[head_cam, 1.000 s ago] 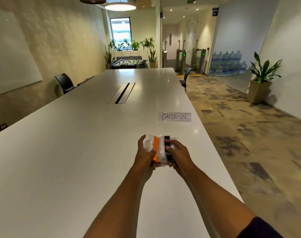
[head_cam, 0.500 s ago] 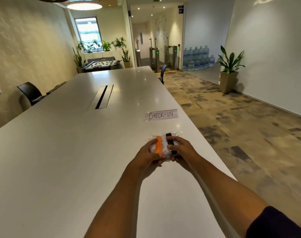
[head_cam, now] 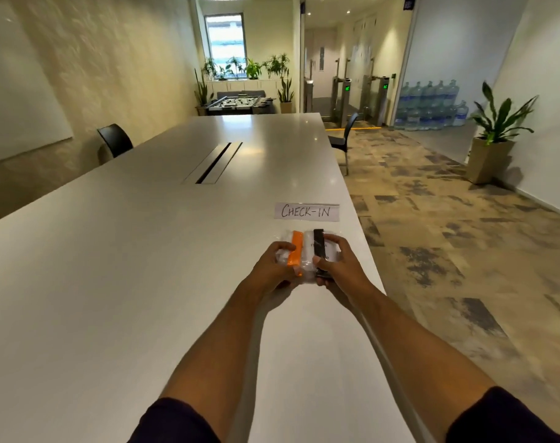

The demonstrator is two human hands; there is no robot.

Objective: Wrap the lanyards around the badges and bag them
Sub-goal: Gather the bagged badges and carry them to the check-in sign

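Two badges: they lay side by side inside a clear plastic bag (head_cam: 307, 257), held just over the near right part of the table.
Orange lanyard (head_cam: 295, 252): it was wound around the left badge and showed as a broad orange band through the plastic.
Black lanyard (head_cam: 320, 251): it was wound around the right badge (head_cam: 331, 252), whose white face carried print too small to read.
Left hand (head_cam: 273, 270): its fingers were curled around the bag's left edge, beside the orange band.
Right hand (head_cam: 341, 266): it gripped the bag's right side, thumb on top near the black band and fingers curled over the far edge.
Sign (head_cam: 306, 212): a white paper strip reading "CHECK-IN" lay flat just beyond the bag.
Table (head_cam: 128, 251): long and white, it had a dark slot (head_cam: 216, 162) along its middle.
Chairs: one black chair (head_cam: 115, 140) stood at the table's left side, another (head_cam: 344, 135) at its far right corner.
Room: a potted plant (head_cam: 493, 135) stood by the right wall, with stacked water bottles (head_cam: 429, 105) farther back.
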